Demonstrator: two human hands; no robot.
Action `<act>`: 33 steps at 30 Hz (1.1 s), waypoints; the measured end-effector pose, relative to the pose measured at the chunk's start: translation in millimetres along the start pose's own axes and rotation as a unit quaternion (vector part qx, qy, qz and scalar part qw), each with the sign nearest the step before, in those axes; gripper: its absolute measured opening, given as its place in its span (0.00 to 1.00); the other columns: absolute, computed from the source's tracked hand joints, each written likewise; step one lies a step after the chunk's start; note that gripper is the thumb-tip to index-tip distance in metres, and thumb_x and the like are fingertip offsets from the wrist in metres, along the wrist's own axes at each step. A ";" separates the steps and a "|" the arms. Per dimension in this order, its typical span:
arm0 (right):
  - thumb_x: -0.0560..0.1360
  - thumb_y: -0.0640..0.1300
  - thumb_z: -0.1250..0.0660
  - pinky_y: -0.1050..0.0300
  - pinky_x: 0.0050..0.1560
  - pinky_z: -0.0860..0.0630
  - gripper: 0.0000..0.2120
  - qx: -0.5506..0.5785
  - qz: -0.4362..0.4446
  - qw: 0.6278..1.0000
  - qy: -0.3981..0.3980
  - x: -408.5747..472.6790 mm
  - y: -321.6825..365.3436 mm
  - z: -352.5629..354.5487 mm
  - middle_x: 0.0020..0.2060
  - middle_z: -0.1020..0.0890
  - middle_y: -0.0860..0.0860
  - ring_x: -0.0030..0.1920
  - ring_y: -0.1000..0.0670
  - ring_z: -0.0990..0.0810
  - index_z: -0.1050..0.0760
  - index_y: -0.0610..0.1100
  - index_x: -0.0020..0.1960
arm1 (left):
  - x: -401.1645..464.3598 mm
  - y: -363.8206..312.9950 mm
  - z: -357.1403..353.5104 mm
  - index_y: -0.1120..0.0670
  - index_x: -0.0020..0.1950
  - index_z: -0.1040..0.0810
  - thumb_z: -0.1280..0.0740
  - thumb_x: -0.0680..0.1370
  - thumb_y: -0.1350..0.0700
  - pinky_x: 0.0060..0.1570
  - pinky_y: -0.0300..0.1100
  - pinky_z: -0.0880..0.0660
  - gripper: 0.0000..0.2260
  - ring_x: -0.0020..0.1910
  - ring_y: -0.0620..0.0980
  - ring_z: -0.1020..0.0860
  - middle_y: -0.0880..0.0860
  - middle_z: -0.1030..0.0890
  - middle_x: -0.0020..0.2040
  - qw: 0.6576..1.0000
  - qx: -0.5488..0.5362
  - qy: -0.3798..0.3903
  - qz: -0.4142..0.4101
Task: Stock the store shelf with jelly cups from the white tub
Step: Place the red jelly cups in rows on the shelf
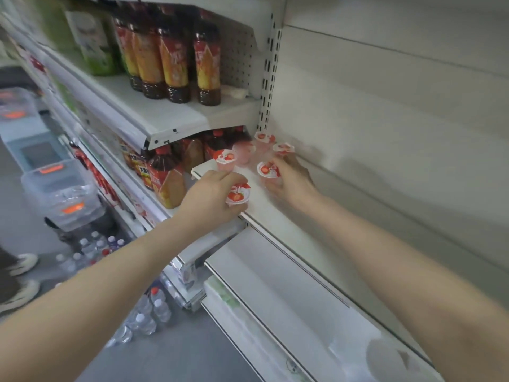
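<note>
Left hand point(212, 197) grip curled round a jelly cup point(238, 194) at the shelf point(264, 208) front edge. Right hand point(292, 180) grip pinches another cup point(268, 170), blurred. Four cups stand behind.

Six jelly cups point(225, 158) (strawberry lids), two hands point(212, 198), three clear bins point(62, 193).

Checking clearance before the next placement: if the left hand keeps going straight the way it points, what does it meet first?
Probably the jelly cup standing just beyond the left hand, near the shelf edge; depth is uncertain.

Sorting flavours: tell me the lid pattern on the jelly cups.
White lid with red strawberry print, clearest in the head view.
</note>
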State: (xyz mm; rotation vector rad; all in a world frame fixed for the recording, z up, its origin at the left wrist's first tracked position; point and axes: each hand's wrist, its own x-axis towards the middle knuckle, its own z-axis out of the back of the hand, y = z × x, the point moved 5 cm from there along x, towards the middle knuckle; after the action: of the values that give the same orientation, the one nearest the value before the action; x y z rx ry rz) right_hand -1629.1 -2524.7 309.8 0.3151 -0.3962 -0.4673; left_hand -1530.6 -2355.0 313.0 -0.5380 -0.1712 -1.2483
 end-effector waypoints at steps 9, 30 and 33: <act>0.72 0.47 0.32 0.50 0.50 0.28 0.12 -0.165 0.089 0.978 -0.087 41.6 -14.8 -4.3 0.54 0.23 0.50 0.52 0.44 0.28 0.23 0.47 0.55 | 33.6 6.3 -12.4 0.51 0.57 0.21 0.27 0.70 0.46 0.55 0.49 0.27 0.18 0.58 0.55 0.28 0.49 0.19 0.54 0.999 0.026 -0.038 -0.017; 0.72 0.41 0.31 0.50 0.52 0.30 0.20 -0.173 0.134 0.973 -0.066 35.7 -26.2 2.4 0.59 0.26 0.47 0.55 0.43 0.26 0.26 0.46 0.64 | 74.9 9.6 -30.2 0.55 0.60 0.21 0.29 0.72 0.46 0.60 0.51 0.27 0.20 0.61 0.56 0.27 0.53 0.20 0.58 0.996 0.070 -0.031 -0.040; 0.73 0.42 0.31 0.47 0.53 0.29 0.22 -0.197 0.109 0.973 -0.058 23.7 -26.1 10.7 0.61 0.25 0.44 0.56 0.40 0.24 0.28 0.43 0.66 | 70.7 5.0 -22.3 0.55 0.62 0.22 0.30 0.74 0.46 0.61 0.51 0.28 0.20 0.61 0.56 0.27 0.53 0.21 0.60 0.996 0.064 -0.027 -0.051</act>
State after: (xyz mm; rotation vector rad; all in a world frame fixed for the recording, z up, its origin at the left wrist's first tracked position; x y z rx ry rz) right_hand -1624.1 -2560.7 316.2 -0.1407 -0.4372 -0.3403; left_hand -1506.7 -2424.9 321.2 -0.4572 -0.3264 -1.3130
